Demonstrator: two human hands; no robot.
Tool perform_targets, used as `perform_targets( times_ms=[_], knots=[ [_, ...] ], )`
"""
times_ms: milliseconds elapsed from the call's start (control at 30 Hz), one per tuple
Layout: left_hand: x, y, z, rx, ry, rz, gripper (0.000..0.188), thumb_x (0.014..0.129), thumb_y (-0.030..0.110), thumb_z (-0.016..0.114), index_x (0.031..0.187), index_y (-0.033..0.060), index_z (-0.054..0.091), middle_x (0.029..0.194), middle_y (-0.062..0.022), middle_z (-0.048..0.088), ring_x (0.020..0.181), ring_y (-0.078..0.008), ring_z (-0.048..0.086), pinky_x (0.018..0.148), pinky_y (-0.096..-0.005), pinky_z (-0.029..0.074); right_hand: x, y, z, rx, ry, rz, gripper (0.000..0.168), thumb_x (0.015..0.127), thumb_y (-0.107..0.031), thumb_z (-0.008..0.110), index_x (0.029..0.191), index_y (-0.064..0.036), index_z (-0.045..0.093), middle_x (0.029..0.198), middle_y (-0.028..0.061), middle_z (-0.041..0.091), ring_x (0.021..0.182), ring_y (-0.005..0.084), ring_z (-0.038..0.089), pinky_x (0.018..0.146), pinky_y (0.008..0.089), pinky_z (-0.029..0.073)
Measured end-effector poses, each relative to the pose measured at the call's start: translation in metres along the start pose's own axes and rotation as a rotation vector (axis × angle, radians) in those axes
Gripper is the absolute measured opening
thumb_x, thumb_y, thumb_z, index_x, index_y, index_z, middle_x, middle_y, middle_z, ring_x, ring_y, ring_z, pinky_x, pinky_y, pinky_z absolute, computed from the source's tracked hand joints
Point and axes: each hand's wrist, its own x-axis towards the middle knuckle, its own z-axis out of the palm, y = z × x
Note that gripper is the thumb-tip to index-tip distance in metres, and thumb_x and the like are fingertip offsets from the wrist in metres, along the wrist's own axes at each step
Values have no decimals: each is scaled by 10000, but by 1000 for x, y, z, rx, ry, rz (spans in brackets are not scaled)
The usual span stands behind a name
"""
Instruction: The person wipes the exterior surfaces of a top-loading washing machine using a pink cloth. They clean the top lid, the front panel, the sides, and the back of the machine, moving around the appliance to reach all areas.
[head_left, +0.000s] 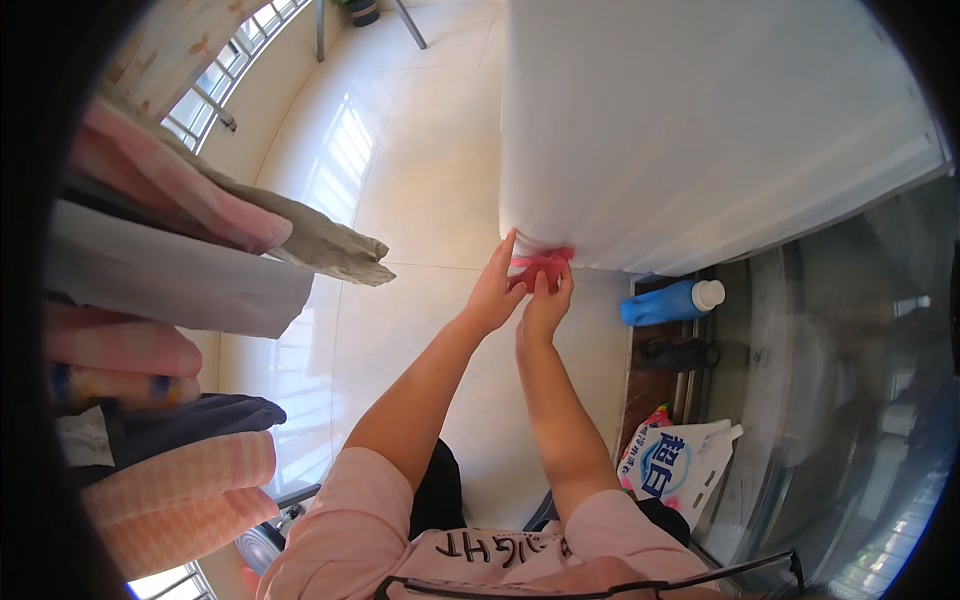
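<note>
My left hand (495, 289) is raised beside the lower corner of a large white surface (675, 142). Its fingers are straight, with the thumb apart and close to a small pinkish-red cloth (545, 271). Bent around that cloth, my right hand (549, 300) presses it against the edge of the white surface. The fingers partly cover the cloth, so its full shape is hidden. Whether the white surface is an appliance or a covered thing, I cannot tell.
Clothes and towels, among them a grey garment (187, 270), hang at the left. At the right, a blue bottle with a white cap (660, 302), a dark object (675, 354) and a printed detergent bag (679, 465) are on a ledge beside glass. Pale floor tiles (405, 322) lie below.
</note>
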Motion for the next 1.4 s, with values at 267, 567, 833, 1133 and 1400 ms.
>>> perform_targets(
  times_ms=[267, 567, 833, 1133, 1400],
  knots=[
    [-9, -9, -26, 157, 110, -67, 784, 769, -43, 505, 1488, 59, 208, 1510, -179, 278, 1430, -336, 186, 1154, -398, 216, -11, -149, 29, -716, -363, -1102, 347, 850, 16, 534, 1191, -38, 574, 1404, 159, 453, 1247, 316, 444, 1087, 441, 288],
    [-10, -14, -38, 179, 181, -18, 735, 760, 23, 522, 1451, 45, 271, 1422, -210, 393, 1383, -376, 270, 1119, -438, 280, 31, -207, 81, -1371, -379, -1885, 375, 857, -81, 529, 1225, -119, 593, 1404, 24, 502, 1317, 225, 444, 1039, 439, 265],
    [-14, -19, -44, 206, 171, -22, 708, 751, 29, 542, 1422, 27, 318, 1351, -216, 472, 1294, -358, 406, 1076, -424, 343, 44, -129, 66, -1790, -592, -1872, 517, 859, -132, 496, 1375, -117, 488, 1506, 31, 366, 1391, 178, 329, 902, 399, 395],
    [-22, -26, -46, 273, 104, -108, 697, 754, 33, 570, 1412, 29, 337, 1331, -206, 508, 1238, -356, 469, 1041, -412, 380, 90, 28, 16, -1935, -780, -1669, 597, 864, -160, 465, 1419, 25, 348, 1497, 85, 354, 1372, 162, 340, 1131, 319, 229],
    [-28, -23, -47, 372, 50, -156, 692, 757, 71, 589, 1405, 35, 349, 1313, -190, 530, 1222, -339, 490, 1039, -440, 353, 111, 85, -24, -1713, -905, -1318, 498, 839, -116, 510, 1331, -54, 464, 1298, 72, 546, 1228, 199, 498, 1016, 354, 410]
  ],
)
